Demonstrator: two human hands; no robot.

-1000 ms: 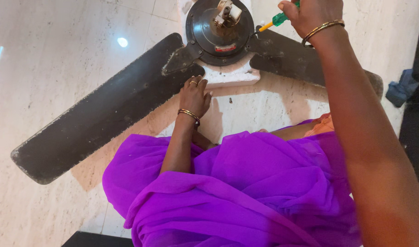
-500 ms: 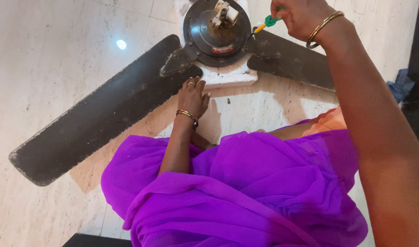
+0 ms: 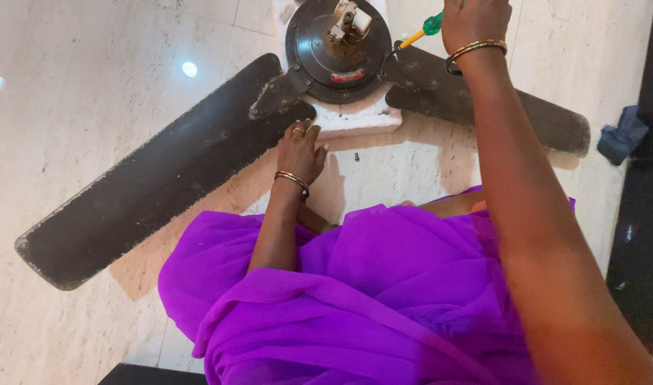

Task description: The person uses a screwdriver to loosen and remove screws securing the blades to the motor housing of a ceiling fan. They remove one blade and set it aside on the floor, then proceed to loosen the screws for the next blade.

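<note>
A dark ceiling fan lies on the pale stone floor, its round motor housing (image 3: 338,43) at the top centre on a white block (image 3: 358,117). One long blade (image 3: 162,171) runs down to the left, and another blade (image 3: 497,107) runs out to the right. My right hand (image 3: 476,21) grips a screwdriver (image 3: 420,32) with a green and yellow handle, its tip at the right blade's bracket beside the housing. My left hand (image 3: 301,151) rests fingers-down on the floor against the white block, holding nothing I can see. A small dark screw (image 3: 356,157) lies loose on the floor just right of it.
Purple cloth (image 3: 369,299) covers my lap across the lower frame. A crumpled blue rag (image 3: 620,135) lies at the right beside a black strip of floor (image 3: 640,249). A bright light reflection (image 3: 189,69) shows on the tiles at the upper left.
My right forearm has swung left and more upright, uncovering the right blade's end and the blue rag. The screwdriver stays at the bracket. My left hand has not moved.
</note>
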